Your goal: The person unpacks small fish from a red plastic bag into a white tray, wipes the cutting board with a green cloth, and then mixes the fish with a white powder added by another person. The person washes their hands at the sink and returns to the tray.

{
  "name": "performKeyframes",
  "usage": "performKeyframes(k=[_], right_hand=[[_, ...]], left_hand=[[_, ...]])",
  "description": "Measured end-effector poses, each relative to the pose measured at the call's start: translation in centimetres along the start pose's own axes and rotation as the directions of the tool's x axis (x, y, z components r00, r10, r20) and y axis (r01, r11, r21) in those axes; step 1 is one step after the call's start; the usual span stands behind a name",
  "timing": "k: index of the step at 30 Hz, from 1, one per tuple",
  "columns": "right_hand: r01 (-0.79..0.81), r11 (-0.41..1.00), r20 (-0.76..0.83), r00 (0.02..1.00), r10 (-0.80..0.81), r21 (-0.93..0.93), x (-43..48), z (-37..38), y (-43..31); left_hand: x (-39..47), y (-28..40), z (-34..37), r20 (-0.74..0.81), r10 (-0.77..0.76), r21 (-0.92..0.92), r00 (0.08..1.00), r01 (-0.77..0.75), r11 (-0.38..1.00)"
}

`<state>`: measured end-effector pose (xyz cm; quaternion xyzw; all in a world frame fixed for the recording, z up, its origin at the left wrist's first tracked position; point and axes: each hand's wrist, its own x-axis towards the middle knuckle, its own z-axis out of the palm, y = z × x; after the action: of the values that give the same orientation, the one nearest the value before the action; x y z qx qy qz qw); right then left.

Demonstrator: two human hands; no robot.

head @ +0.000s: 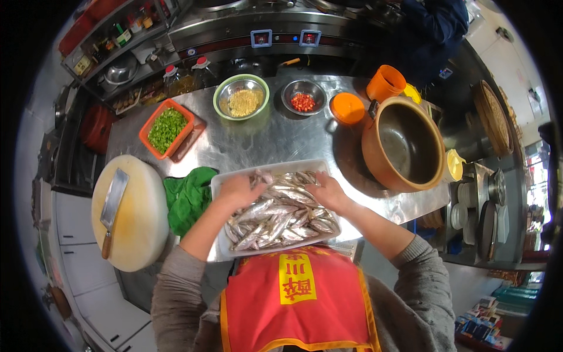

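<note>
A white plastic tray (272,165) full of small silvery whole fish (281,215) sits at the near edge of the steel table. At the tray's left side, my left hand (239,191) reaches in over the fish, its thumb spread; some fish lie at its fingertips, and I cannot tell whether it grips one. My right hand (327,193) rests at the right side of the fish, thumb and fingers apart, with nothing visibly held. A crumpled green cloth (189,200) lies left of the tray.
A cleaver (114,200) lies on a thick round chopping board (143,220) at left. Along the back stand an orange basket (189,114) of chopped greens, bowls of minced garlic (245,103) and chopped red chilli (303,102). A large earthenware pot (374,163) stands right; a person (435,26) is beyond.
</note>
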<state>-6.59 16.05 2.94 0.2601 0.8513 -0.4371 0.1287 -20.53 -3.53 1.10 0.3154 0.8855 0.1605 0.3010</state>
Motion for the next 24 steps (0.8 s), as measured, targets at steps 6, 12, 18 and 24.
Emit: performKeyframes(k=[6,12,18,24], right_hand=[[-0.257,0.954,-0.103,0.956,0.275,0.156,1.4,2.9,0.5],[-0.339,0.924,-0.043,0.935,0.351,0.177,4.4,3.2,1.2],[-0.436,0.805,0.173,0.900,0.401,0.403,7.1,3.7,3.6],[-0.453,0.778,0.342,0.882,0.323,0.434,7.3,3.7,3.4]], left_hand=[[0.4,0.4,0.3,0.071,-0.141,0.108,0.987,0.133,0.985],[1.5,-0.6,0.8,0.153,-0.192,0.068,0.969,0.183,0.981],[3.8,-2.6,1.5,0.300,-0.065,-0.128,0.952,0.108,0.986],[3.9,-2.5,1.4,0.427,0.085,-0.377,0.900,0.092,0.922]])
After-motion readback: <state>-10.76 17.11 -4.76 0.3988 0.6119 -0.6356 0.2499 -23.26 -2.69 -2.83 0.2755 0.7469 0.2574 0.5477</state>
